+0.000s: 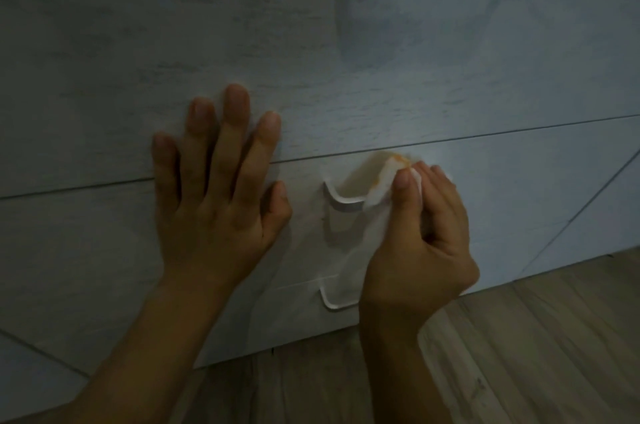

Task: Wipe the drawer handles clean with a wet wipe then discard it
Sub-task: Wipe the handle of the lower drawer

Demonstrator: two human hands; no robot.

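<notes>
Above dim plank flooring [519, 354], grey woodgrain drawer fronts [512, 188] carry clear handles [343, 203].

The wet wipe [382, 183] hides part of the upper handle [341, 204].

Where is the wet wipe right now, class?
In the head view, right of centre, the wet wipe is pinched in the right hand against the right end of the upper drawer handle.
</notes>
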